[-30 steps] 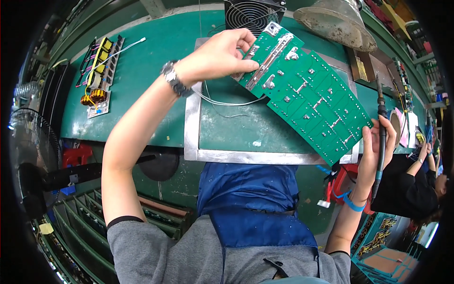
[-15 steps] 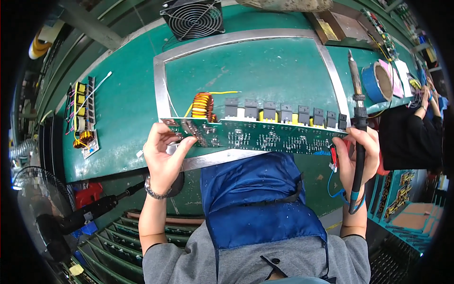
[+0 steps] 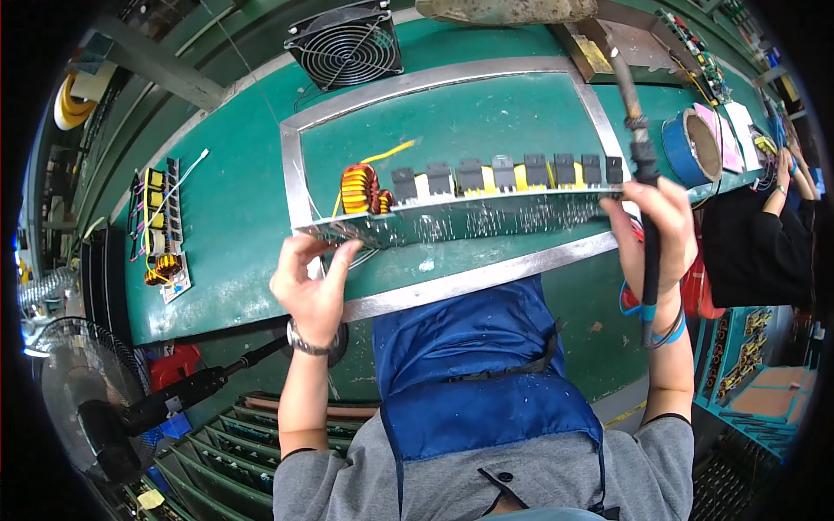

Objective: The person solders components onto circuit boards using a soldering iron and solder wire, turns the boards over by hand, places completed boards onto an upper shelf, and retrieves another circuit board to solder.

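Note:
A long green circuit board point(image 3: 473, 219) hangs over the bench, its solder side tilted towards me. Along its far side stand several black flat components point(image 3: 469, 176) with yellow parts between them, and a copper toroid coil point(image 3: 357, 191) with a loose yellow wire point(image 3: 391, 152). My left hand point(image 3: 311, 291) pinches the board's left end between thumb and fingers. The right end is gripped by my right hand point(image 3: 660, 227), which also has a soldering iron point(image 3: 641, 156) tucked in it, tip pointing away from me. Part of the iron's handle is behind my fingers.
A green bench with a metal frame point(image 3: 434, 78) lies beneath. At its back stands a black fan point(image 3: 347, 56). Another board point(image 3: 162, 226) lies at the left, a blue tape roll point(image 3: 691, 146) at the right. A co-worker's arm point(image 3: 777, 195) shows far right; a pedestal fan point(image 3: 91, 408) stands lower left.
The board's right end has risen and the board has tipped, so its solder side shows more edge-on. The soldering iron has gone up and left with my right hand. The view has shifted slightly.

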A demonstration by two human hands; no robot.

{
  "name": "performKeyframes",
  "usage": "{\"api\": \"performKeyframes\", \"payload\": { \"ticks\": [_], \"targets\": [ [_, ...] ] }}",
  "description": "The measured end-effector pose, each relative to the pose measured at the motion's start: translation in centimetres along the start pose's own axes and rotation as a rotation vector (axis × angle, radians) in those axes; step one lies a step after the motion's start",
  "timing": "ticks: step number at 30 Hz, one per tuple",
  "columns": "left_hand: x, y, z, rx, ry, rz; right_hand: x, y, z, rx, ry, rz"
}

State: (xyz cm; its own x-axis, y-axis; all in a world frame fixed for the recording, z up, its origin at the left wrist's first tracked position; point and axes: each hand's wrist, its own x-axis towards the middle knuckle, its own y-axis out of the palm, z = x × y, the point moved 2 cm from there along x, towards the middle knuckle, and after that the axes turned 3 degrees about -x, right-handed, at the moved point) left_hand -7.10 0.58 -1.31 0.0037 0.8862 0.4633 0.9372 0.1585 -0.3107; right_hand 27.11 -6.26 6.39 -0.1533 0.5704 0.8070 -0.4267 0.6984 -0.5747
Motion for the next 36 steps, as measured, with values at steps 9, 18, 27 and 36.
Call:
{"api": "performKeyframes", "payload": {
  "ticks": [9, 18, 27, 36],
  "targets": [
    [2.9, -3.0, -4.3, 0.099, -0.058, 0.467, -4.1, -1.8, 1.6, 0.208, 0.374, 0.041],
    [7.7, 2.8, -12.3, 0.044, 0.163, 0.562, -5.8, -1.1, 3.9, 0.359, 0.739, -0.100],
    [10.0, 9.9, -13.6, 0.105, -0.236, 1.246, -4.2, -0.1, 2.8, 0.465, 0.790, -0.144],
    [11.3, 11.4, -12.4, -0.079, -0.372, 1.299, -4.2, 0.6, 1.6, 0.603, 0.800, -0.208]
  ]
}}
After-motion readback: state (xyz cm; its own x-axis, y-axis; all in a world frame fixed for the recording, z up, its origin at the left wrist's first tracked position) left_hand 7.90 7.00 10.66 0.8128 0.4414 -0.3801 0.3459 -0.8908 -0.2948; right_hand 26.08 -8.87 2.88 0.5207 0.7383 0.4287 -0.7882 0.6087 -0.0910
